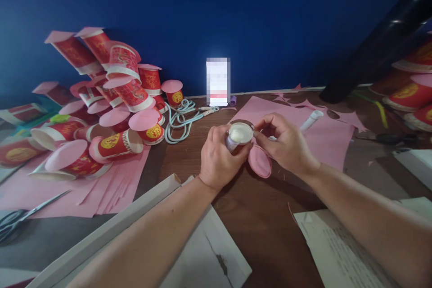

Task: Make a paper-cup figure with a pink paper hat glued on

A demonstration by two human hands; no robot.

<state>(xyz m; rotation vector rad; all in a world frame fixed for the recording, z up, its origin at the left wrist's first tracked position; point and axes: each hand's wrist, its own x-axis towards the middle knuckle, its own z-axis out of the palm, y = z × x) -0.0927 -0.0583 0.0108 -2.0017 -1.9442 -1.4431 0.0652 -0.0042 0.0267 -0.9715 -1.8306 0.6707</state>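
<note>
My left hand (221, 157) is closed around a glue stick (232, 142), its pale tip against a round white paper cup end (245, 131). The cup's body is mostly hidden behind my fingers, so I cannot tell whether the left hand also supports it. My right hand (281, 141) pinches at the cup's right edge, thumb and forefinger together. Just below the hands is a pink paper disc (259, 162). Right of the right hand, a white tube (312, 120) lies on a pink paper sheet (324, 144).
Red paper cups (130, 92) with pink discs are heaped at left, near scissors (30, 213) and stacked pink paper (111, 189). A lit phone (218, 81) leans against the blue wall beside a coiled cable (178, 121). A box (205, 243) and printed sheet (337, 243) lie in front.
</note>
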